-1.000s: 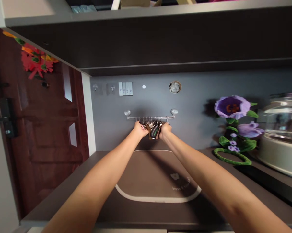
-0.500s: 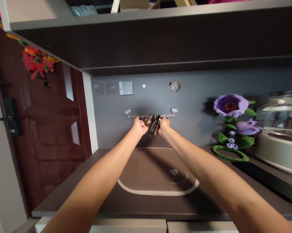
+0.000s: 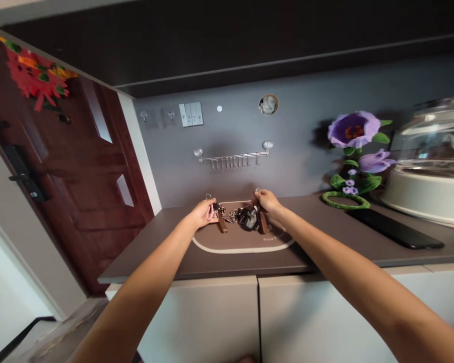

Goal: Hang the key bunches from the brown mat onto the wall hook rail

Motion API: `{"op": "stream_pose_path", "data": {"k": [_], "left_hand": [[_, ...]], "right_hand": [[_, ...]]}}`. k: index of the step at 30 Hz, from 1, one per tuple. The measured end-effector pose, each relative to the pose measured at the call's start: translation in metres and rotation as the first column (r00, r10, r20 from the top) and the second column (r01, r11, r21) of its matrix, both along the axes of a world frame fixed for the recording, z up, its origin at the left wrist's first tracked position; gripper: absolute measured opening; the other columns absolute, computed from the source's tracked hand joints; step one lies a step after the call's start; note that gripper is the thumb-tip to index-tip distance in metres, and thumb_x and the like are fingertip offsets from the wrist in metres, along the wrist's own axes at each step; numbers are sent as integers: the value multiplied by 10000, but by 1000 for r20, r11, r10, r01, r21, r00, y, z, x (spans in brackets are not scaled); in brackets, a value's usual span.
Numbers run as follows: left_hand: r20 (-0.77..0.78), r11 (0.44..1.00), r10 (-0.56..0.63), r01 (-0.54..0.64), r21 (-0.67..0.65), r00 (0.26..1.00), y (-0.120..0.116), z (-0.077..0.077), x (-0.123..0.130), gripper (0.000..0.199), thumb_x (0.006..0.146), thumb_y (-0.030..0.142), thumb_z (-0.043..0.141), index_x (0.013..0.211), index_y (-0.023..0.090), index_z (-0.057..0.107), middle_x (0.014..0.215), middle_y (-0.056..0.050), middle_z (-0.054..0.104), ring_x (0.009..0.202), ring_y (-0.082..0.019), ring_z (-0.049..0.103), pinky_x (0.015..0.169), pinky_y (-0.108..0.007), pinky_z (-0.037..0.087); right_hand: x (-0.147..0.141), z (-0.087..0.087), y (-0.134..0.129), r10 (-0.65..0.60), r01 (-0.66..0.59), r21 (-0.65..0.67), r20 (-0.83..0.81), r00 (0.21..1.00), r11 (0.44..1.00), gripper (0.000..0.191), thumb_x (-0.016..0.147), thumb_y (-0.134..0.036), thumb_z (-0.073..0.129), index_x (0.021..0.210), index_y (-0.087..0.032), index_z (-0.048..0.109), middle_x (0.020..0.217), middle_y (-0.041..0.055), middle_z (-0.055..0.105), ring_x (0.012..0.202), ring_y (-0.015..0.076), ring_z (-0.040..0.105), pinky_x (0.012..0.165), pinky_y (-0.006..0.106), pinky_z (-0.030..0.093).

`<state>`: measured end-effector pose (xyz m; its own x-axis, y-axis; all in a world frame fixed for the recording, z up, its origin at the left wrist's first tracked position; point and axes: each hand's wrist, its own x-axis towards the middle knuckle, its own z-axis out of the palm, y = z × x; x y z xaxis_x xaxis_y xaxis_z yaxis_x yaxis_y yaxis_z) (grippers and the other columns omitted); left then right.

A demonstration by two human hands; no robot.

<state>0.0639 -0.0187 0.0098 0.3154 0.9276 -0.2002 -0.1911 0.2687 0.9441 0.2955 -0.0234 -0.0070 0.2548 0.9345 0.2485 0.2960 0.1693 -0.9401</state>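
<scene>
Several keys with key rings and fobs (image 3: pixel 248 218) are bunched over a brown oval mat (image 3: pixel 238 244). My left hand (image 3: pixel 204 213) grips the left part of the bunch by a ring, with a pink tag and a brown strap beside the fingers. Pinched in my right hand (image 3: pixel 269 202) is a ring at the other end, a dark fob and brown strap hanging below. Whether the keys rest on the mat or hang just over it I cannot tell. Above, a hook rail (image 3: pixel 234 157) is fixed to the wall, its hooks bare.
A dark shelf (image 3: pixel 227 50) overhangs the counter (image 3: pixel 154 252). To the right stand purple knitted flowers (image 3: pixel 357 130), a black phone-like slab (image 3: pixel 395 228) and a domed appliance (image 3: pixel 423 189). Light switches (image 3: pixel 191 114) are on the wall; a red-brown door (image 3: pixel 86 201) is left.
Both hands have come down from the hook rail to the mat, carrying the keys, and stand farther apart. The rail's hooks now show bare. The camera view has tilted downward.
</scene>
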Motion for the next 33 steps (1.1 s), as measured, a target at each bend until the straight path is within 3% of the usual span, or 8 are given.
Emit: {"op": "stream_pose_path", "data": {"k": [3, 6, 11, 17, 21, 23, 28, 33], "left_hand": [[-199, 953, 144, -82, 290, 969, 0, -10, -11, 175, 668, 217, 588, 817, 196, 499, 590, 23, 542, 522, -119, 537, 661, -350, 472], [-282, 833, 283, -90, 545, 917, 1, -17, -19, 251, 586, 148, 620, 825, 200, 566, 654, 11, 570, 600, -129, 534, 719, -304, 438], [-424, 701, 344, 71, 710, 838, 4, -18, -29, 277, 511, 33, 572, 731, 195, 618, 768, -15, 609, 787, -176, 533, 826, -291, 384], [-432, 796, 60, 218, 564, 900, -4, -13, -31, 342, 555, 66, 566, 876, 178, 602, 874, -47, 618, 797, -184, 561, 776, -302, 417], [-316, 788, 141, 87, 610, 938, -8, -9, -32, 252, 583, 130, 601, 830, 175, 615, 904, -45, 615, 855, -176, 550, 844, -286, 372], [-254, 760, 173, 35, 649, 952, -11, -4, -31, 216, 604, 171, 609, 820, 178, 614, 892, -43, 613, 855, -166, 548, 840, -280, 370], [-156, 765, 13, 91, 637, 988, -30, 13, -24, 237, 634, 363, 649, 608, 153, 540, 533, 17, 499, 506, -77, 469, 583, -222, 393], [61, 892, -224, 180, 414, 973, -52, 6, -17, 563, 667, 655, 435, 436, 171, 265, 341, 76, 203, 296, -21, 196, 340, -173, 175]], "right_hand": [[18, 0, -9, -36, 33, 24, 153, 987, 999, 174, 725, -339, 498, 758, -181, 565, 692, 36, 620, 637, 155, 552, 675, 289, 433], [26, -4, -18, -30, 25, 22, 236, 971, 999, 135, 674, -289, 552, 755, -195, 606, 719, 16, 637, 717, 179, 569, 755, 318, 426], [25, -8, -25, -53, 47, 27, 316, 947, 999, 183, 590, -163, 593, 756, -214, 650, 876, 40, 659, 912, 235, 564, 893, 358, 364], [26, -8, -24, -74, 72, 18, 372, 925, 997, 210, 616, -224, 585, 812, -213, 658, 949, 62, 644, 1016, 274, 518, 932, 438, 312], [18, 1, -33, -193, 126, 161, 524, 830, 979, 174, 670, -193, 520, 766, -233, 658, 1050, 38, 602, 1206, 295, 316, 997, 541, 84], [7, 11, -42, -195, 88, 222, 527, 827, 971, 191, 670, -170, 513, 784, -230, 653, 1093, 36, 575, 1219, 281, 288, 1006, 522, 77], [-33, 38, -69, 364, -381, 18, 263, 894, 924, 231, 694, -396, 561, 728, -173, 611, 812, 66, 628, 804, 191, 544, 787, 339, 401], [-63, 35, -83, 611, -637, -60, -226, 759, 769, 581, 725, -702, 236, 465, -191, 330, 378, -43, 286, 358, 64, 280, 396, 213, 279]]}}
